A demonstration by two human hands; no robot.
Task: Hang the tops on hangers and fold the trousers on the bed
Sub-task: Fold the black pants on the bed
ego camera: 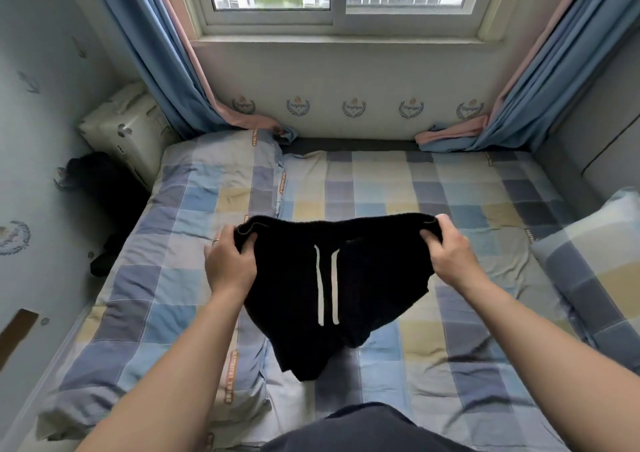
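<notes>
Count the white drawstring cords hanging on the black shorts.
2: left cord and right cord hang side by side down the middle of the black shorts, below the waistband.

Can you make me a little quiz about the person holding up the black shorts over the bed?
1. True or false: both hands grip the waistband of the black shorts.
2. What colour are the two drawstrings? A white, B red, C green.
3. Fill in: the shorts are held up over the checked ____.

Key: 1 true: the left hand and the right hand each pinch one end. 2 A. 3 bed.
</notes>
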